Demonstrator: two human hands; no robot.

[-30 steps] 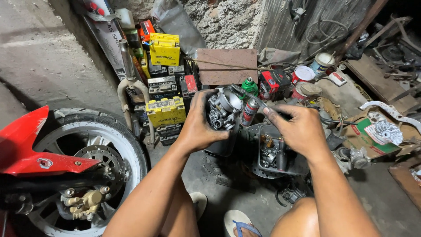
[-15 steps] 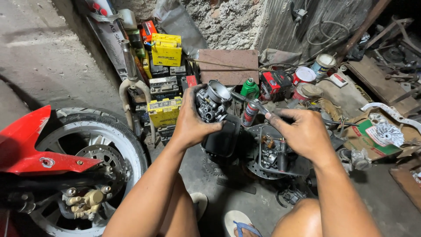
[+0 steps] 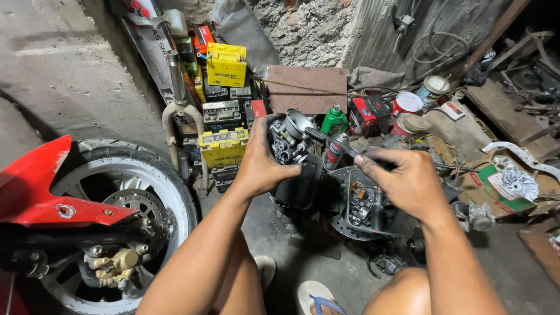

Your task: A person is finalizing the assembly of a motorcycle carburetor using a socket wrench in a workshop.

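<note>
Carburetor (image 3: 287,140), grey and metal, sits up in the air in the left hand (image 3: 262,163), which grips it tight. Right hand (image 3: 402,181) pinches a thin tool (image 3: 329,142) touching it, above the floor (image 3: 58,76).

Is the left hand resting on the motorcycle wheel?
No, the left hand grips a metal carburetor held up in front, well apart from the wheel at lower left.

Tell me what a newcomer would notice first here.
Centre frame, the left hand clasps a metal carburetor while the right hand pinches a thin tool toward it. At lower left sit a red fender and a wheel. Yellow batteries stack by the back wall.
</note>
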